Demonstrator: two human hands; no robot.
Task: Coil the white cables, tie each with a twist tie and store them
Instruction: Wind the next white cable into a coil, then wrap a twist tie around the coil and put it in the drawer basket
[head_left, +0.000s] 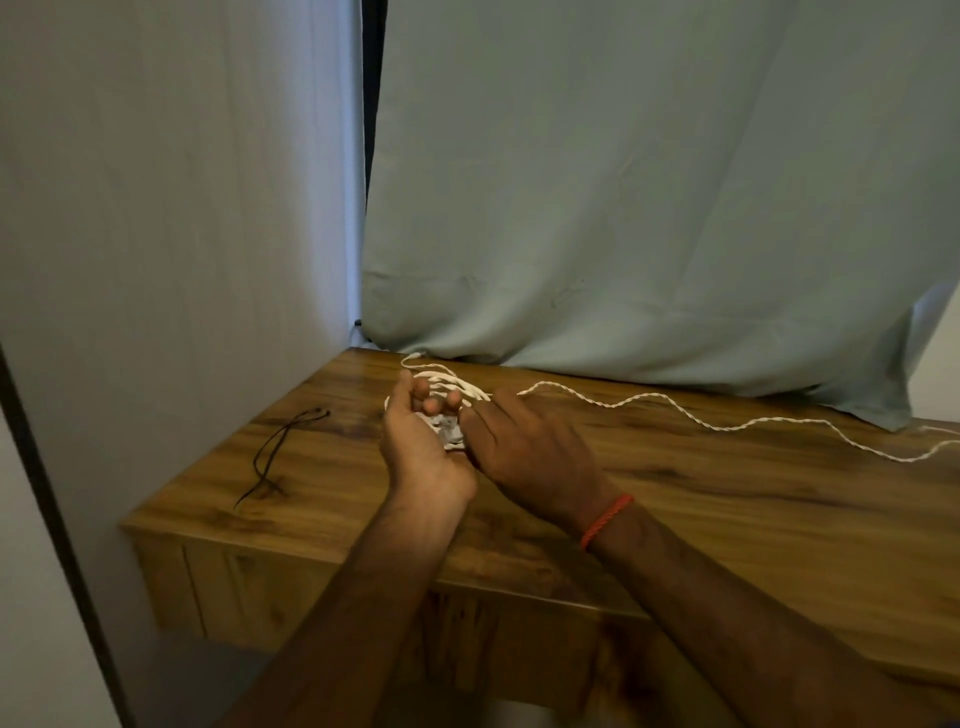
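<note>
L hand grips part-wound white cable coil; R hand grip unclear; tail loose on surface; ties unused.

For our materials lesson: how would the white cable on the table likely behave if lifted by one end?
Probably floppy: the white cable lies in loose waves along the table. Likely light, being thin. Its twisted surface may resist slipping.

Dim warm light, soft sheen on the wooden surface, left hand and right hand underexposed and slightly soft, wide-angle bending at the edges.
</note>
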